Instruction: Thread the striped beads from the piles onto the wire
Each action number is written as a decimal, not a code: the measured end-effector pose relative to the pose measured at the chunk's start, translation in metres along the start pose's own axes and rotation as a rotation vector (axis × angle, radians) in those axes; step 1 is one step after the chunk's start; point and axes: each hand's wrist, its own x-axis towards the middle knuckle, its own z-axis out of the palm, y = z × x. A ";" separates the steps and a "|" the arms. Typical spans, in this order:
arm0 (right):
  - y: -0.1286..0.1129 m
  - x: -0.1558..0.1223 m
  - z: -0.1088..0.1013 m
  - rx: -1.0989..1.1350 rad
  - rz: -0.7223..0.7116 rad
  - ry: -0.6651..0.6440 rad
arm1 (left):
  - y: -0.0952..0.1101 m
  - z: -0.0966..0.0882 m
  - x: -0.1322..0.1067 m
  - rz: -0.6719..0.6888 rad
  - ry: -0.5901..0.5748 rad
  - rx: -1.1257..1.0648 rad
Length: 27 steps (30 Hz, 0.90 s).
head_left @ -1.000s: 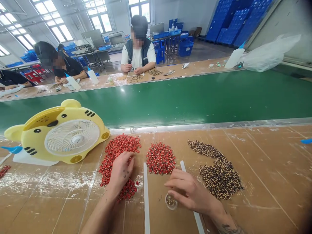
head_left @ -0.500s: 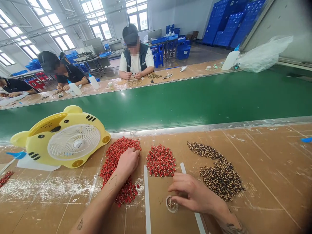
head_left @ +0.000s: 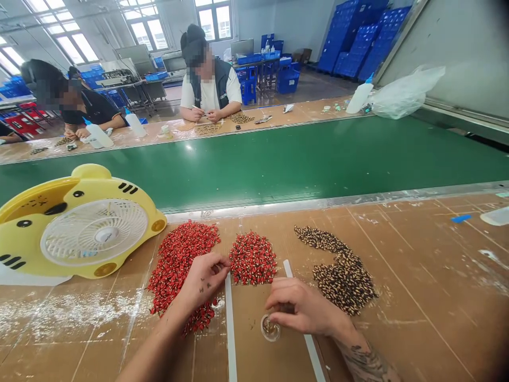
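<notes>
Loose heap of small red pieces (head_left: pixel 175 262), spread flat under and beyond left hand (head_left: pixel 203 280). Small clear round cup (head_left: pixel 271 329), upright, amber contents, at right hand (head_left: pixel 304 310) fingertips.

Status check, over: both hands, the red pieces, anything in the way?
Left hand on big red pile, fingers curled, grip unclear. Right hand pinches thin stick in small cup. White strips lie either side of cup; right hand over one.

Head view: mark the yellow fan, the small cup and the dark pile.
Yellow fan (head_left: pixel 94 237), head view, white grille centre.
Small cup (head_left: pixel 271 330), head view, its open top.
Dark pile (head_left: pixel 344 279), head view, middle of the heap.
</notes>
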 end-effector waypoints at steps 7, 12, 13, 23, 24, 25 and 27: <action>0.002 0.004 0.007 0.046 0.007 0.046 | 0.019 0.030 -0.028 -0.222 0.007 -0.690; 0.000 0.005 0.008 0.093 -0.015 0.036 | 0.018 0.049 -0.034 -0.281 -0.029 -0.945; 0.000 0.005 0.008 0.102 -0.030 0.026 | 0.016 0.053 -0.035 -0.308 -0.034 -0.986; -0.003 0.002 0.013 -0.061 -0.147 -0.029 | 0.016 0.063 -0.034 -0.433 -0.060 -1.105; -0.004 0.003 0.013 -0.079 -0.153 -0.015 | 0.017 0.063 -0.034 -0.428 -0.061 -1.097; -0.004 0.003 0.013 -0.086 -0.167 -0.006 | 0.017 0.063 -0.033 -0.421 -0.061 -1.087; -0.004 0.003 0.012 -0.063 -0.209 -0.026 | 0.017 0.063 -0.033 -0.407 -0.063 -1.070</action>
